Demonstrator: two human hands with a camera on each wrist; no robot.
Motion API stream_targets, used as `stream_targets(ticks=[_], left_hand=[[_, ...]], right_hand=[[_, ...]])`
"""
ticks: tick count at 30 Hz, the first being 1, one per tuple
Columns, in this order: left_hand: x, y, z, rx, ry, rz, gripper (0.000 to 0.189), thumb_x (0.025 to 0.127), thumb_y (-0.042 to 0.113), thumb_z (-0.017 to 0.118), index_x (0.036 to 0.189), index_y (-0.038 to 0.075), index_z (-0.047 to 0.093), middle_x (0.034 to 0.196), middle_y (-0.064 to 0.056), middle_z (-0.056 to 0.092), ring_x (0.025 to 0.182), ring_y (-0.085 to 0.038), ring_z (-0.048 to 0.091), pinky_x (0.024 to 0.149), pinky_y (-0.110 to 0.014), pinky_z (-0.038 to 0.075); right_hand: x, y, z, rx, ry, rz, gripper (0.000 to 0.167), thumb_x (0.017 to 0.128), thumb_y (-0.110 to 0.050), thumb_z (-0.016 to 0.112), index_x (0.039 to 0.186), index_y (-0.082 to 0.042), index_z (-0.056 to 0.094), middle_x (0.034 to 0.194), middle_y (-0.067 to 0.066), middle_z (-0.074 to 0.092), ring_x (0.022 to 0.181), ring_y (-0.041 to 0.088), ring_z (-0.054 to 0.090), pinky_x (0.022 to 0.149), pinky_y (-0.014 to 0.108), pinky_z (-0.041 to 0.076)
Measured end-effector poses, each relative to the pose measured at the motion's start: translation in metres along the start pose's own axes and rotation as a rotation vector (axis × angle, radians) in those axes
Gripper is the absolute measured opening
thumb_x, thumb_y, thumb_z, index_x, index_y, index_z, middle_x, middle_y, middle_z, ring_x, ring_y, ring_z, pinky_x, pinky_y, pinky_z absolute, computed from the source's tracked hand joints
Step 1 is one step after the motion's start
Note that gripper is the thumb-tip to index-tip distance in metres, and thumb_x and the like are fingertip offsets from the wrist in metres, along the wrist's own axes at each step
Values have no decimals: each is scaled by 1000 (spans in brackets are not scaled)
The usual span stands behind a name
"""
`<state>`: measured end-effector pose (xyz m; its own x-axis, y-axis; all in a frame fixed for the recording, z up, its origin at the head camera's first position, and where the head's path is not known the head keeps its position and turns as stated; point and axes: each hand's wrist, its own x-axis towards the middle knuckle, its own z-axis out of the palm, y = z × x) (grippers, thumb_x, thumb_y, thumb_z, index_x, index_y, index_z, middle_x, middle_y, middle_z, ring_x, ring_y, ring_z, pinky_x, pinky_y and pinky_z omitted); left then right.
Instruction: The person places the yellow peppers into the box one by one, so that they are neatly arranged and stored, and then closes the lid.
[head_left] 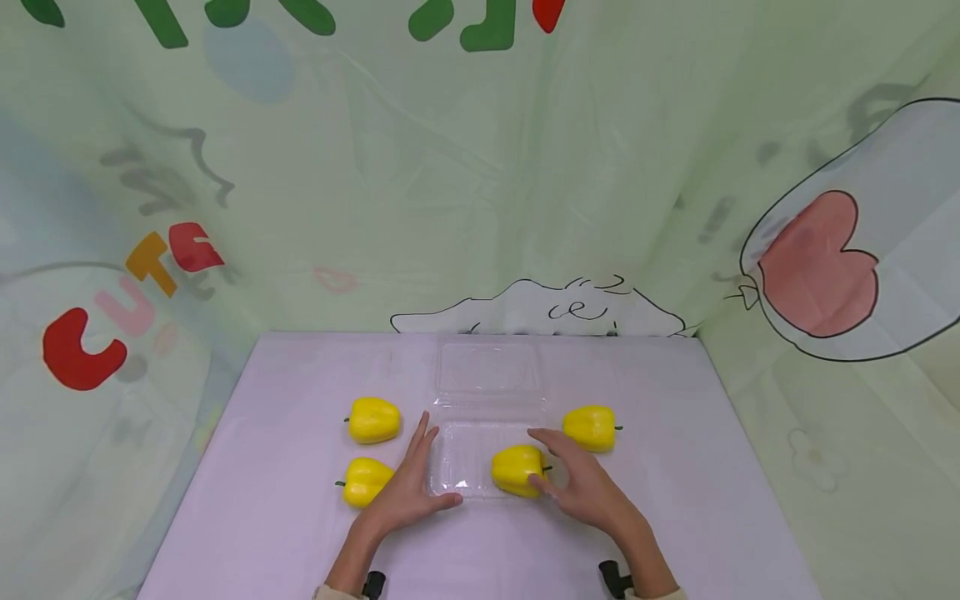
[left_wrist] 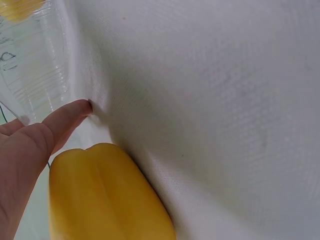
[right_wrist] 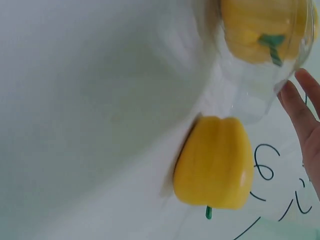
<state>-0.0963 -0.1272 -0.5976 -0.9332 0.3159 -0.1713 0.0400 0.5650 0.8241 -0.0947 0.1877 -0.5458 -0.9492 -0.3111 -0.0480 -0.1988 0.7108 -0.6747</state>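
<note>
Left hand point(head_left: 405, 492): fingers spread wide. Right hand point(head_left: 588, 487): fingers wide, near yellow pepper point(head_left: 516, 469). Clear container point(head_left: 465, 454), pepper inside: between both hands' fingers; best steadied lightly, evenly.

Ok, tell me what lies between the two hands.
In the head view, a clear tray holding one yellow pepper lies between the left hand and right hand.

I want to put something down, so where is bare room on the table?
Bare table lies left of the two left peppers, right of the rightmost pepper, and between the forearms. It is crowded around the clear tray: left hand beside it, right hand near the pepper inside.
</note>
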Motion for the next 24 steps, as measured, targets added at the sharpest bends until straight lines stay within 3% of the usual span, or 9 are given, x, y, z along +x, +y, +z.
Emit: stream_targets(ticks=[4, 12, 24], left_hand=[[0, 1, 0, 1, -3, -2, 117, 82, 46, 89, 170, 12, 19, 181, 0, -11, 167, -38, 14, 129, -64, 32], [-2, 4, -2, -8, -3, -13, 117, 82, 46, 89, 170, 12, 19, 181, 3, -12, 167, -38, 14, 129, -65, 31], [-1, 3, -2, -16, -3, -2, 117, 82, 45, 89, 170, 11, 19, 181, 1, -11, 167, -39, 13, 129, -65, 30]], right_hand=[[0, 4, -9, -13, 53, -7, 64, 93, -21, 82, 151, -16, 57, 155, 6, 60, 137, 33, 61, 115, 55, 53], [5, 21, -32, -120, 165, -11, 60, 94, -17, 80, 150, -10, 57, 151, 15, 61, 138, 39, 58, 116, 64, 49], [11, 54, -64, -182, 160, 99, 66, 96, -19, 78, 154, -5, 51, 159, 26, 48, 148, 49, 42, 122, 71, 36]])
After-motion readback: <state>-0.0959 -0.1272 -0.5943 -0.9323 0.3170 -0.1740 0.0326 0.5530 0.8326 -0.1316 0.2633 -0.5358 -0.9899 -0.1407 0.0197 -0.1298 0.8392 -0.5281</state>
